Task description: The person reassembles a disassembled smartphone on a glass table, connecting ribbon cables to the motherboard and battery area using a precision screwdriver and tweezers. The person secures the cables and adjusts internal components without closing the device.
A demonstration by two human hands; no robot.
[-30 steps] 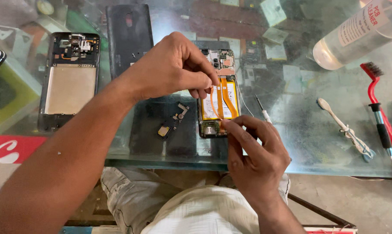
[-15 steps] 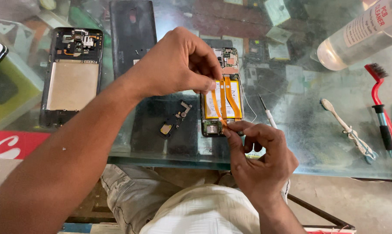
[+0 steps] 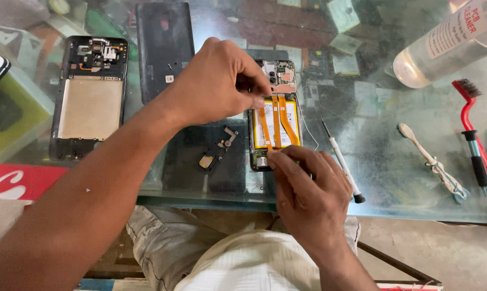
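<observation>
Head view: the opened phone (image 3: 274,121) lies on the glass table (image 3: 394,178), long axis running away from the person. The left hand (image 3: 216,81) pinches its upper end; the right hand (image 3: 308,188) presses fingertips, seemingly closed, at its near end.

An opened phone (image 3: 274,121) lies on the glass table (image 3: 383,178), its battery crossed by orange flex cables (image 3: 278,121). The left hand (image 3: 214,83) pinches at the top of the cables, just below the circuit board. The right hand (image 3: 308,199) presses its fingertips at the phone's near end. Just right of the phone lies a small screwdriver (image 3: 341,161). Farther right are a white toothbrush (image 3: 429,161), a red brush (image 3: 472,129) and a clear bottle (image 3: 448,43). At far left lies another stripped phone frame (image 3: 90,97), with a black back cover (image 3: 162,48) beside it. Small loose parts (image 3: 216,151) sit left of the opened phone.
</observation>
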